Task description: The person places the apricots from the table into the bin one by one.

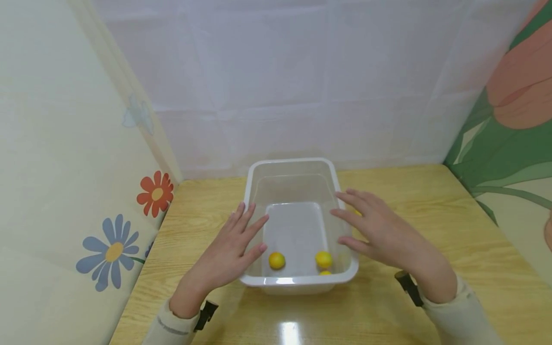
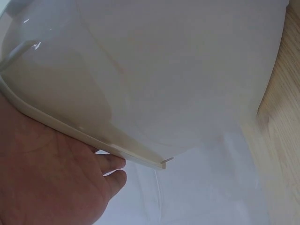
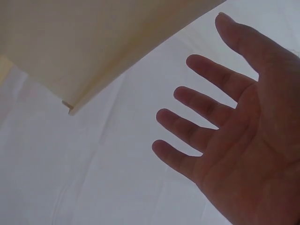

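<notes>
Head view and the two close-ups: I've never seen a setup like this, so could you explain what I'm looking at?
There is no robot here, just a person's bare left hand and right hand. The wide picture comes from a camera on the head, looking down. The two close-ups come from cameras worn on the wrists, each showing that hand and the outside of the bin.

That pale bin stands on a wooden table. Inside are three yellow round things, one mostly hidden by the near rim. Another bit of yellow peeks out behind the right hand.

Nothing is held: the right hand's fingers are spread, apart from the bin. Whether the left hand touches the rim, I can't tell.
</notes>
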The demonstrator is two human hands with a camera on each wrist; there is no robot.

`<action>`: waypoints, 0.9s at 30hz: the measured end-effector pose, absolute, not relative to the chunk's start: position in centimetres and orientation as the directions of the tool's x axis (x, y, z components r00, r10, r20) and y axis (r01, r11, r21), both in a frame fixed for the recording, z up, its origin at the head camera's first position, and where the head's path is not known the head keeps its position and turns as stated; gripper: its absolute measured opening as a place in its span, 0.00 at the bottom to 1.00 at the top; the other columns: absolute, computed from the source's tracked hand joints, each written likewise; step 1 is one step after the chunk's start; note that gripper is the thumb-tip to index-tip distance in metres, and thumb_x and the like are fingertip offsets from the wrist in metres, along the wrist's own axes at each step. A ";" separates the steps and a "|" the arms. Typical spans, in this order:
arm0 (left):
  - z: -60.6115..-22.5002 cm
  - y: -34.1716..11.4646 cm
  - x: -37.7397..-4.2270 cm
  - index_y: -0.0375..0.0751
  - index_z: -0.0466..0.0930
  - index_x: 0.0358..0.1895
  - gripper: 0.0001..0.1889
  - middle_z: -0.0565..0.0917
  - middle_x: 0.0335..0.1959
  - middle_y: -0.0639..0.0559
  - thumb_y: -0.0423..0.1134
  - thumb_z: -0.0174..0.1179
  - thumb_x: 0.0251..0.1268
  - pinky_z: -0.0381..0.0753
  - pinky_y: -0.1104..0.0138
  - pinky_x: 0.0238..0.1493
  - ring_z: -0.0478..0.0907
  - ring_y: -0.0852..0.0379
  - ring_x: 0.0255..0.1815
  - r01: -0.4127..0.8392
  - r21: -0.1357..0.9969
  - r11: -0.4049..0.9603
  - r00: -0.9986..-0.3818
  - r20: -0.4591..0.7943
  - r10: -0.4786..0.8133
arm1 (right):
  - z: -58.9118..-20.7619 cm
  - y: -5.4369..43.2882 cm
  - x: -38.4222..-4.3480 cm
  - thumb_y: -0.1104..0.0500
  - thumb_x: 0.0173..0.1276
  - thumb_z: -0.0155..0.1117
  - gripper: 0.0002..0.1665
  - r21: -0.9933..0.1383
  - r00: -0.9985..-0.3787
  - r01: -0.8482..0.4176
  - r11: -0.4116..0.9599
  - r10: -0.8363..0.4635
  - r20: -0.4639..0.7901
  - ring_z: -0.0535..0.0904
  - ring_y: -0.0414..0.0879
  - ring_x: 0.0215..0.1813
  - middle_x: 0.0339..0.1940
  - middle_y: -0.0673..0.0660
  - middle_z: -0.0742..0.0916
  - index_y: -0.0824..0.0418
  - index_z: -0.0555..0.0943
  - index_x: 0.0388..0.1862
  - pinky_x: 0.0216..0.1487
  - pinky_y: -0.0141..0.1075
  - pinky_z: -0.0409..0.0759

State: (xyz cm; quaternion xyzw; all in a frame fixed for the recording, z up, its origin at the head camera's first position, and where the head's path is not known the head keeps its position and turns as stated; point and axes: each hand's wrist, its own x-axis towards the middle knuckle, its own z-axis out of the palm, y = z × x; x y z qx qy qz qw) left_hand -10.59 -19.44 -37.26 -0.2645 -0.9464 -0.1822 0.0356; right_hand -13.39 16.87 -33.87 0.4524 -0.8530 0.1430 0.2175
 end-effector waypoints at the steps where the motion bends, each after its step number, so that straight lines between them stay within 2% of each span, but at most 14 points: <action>1: -37.3 -19.5 -10.6 0.54 0.56 0.81 0.33 0.41 0.84 0.49 0.59 0.46 0.80 0.41 0.45 0.81 0.34 0.42 0.84 0.514 0.323 0.795 -0.857 0.165 0.488 | -33.9 17.0 -13.4 0.36 0.78 0.51 0.34 -0.049 -0.499 -0.832 0.552 -0.707 0.502 0.68 0.66 0.72 0.71 0.67 0.75 0.62 0.80 0.63 0.70 0.61 0.65; 9: -37.2 -19.5 -10.6 0.54 0.56 0.81 0.33 0.41 0.84 0.48 0.59 0.47 0.79 0.42 0.44 0.81 0.35 0.41 0.84 0.523 0.319 0.791 -0.852 0.181 0.490 | -33.7 18.4 -13.7 0.37 0.77 0.54 0.32 -0.095 -0.548 -0.802 0.589 -0.664 0.509 0.69 0.68 0.71 0.71 0.67 0.75 0.61 0.80 0.63 0.68 0.65 0.67; 17: -37.3 -19.5 -10.6 0.53 0.56 0.81 0.33 0.42 0.84 0.48 0.58 0.48 0.79 0.42 0.43 0.80 0.34 0.41 0.84 0.524 0.327 0.787 -0.852 0.183 0.491 | -34.4 20.4 -14.8 0.33 0.78 0.44 0.39 -0.106 -0.555 -0.791 0.603 -0.633 0.539 0.70 0.68 0.68 0.69 0.69 0.75 0.64 0.80 0.61 0.64 0.66 0.68; 20: -37.4 -19.5 -10.6 0.53 0.57 0.81 0.33 0.42 0.84 0.47 0.58 0.48 0.79 0.43 0.43 0.80 0.35 0.41 0.84 0.524 0.323 0.788 -0.851 0.184 0.491 | -34.8 21.1 -15.3 0.40 0.75 0.61 0.32 -0.108 -0.583 -0.770 0.629 -0.625 0.520 0.71 0.68 0.68 0.69 0.69 0.75 0.64 0.80 0.61 0.63 0.66 0.70; 23: -37.4 -19.6 -10.6 0.53 0.57 0.81 0.33 0.42 0.84 0.47 0.57 0.48 0.79 0.43 0.43 0.80 0.35 0.41 0.84 0.525 0.321 0.788 -0.851 0.185 0.491 | -35.4 21.7 -15.6 0.52 0.65 0.74 0.30 -0.130 -0.632 -0.738 0.662 -0.610 0.478 0.71 0.68 0.68 0.70 0.69 0.75 0.65 0.79 0.61 0.64 0.66 0.69; 25: -37.5 -19.6 -10.6 0.52 0.57 0.81 0.33 0.42 0.84 0.47 0.57 0.48 0.79 0.43 0.43 0.80 0.35 0.40 0.84 0.526 0.320 0.788 -0.850 0.187 0.492 | -35.8 22.1 -15.8 0.56 0.60 0.77 0.32 -0.157 -0.672 -0.710 0.687 -0.594 0.442 0.70 0.69 0.69 0.71 0.69 0.74 0.64 0.79 0.62 0.65 0.66 0.68; 27: -37.5 -19.6 -10.6 0.52 0.57 0.81 0.33 0.42 0.84 0.47 0.57 0.48 0.79 0.43 0.43 0.80 0.35 0.40 0.84 0.526 0.323 0.787 -0.851 0.186 0.491 | -36.3 22.6 -15.9 0.57 0.61 0.77 0.32 -0.188 -0.712 -0.679 0.709 -0.575 0.404 0.69 0.69 0.69 0.71 0.70 0.73 0.64 0.79 0.63 0.65 0.66 0.68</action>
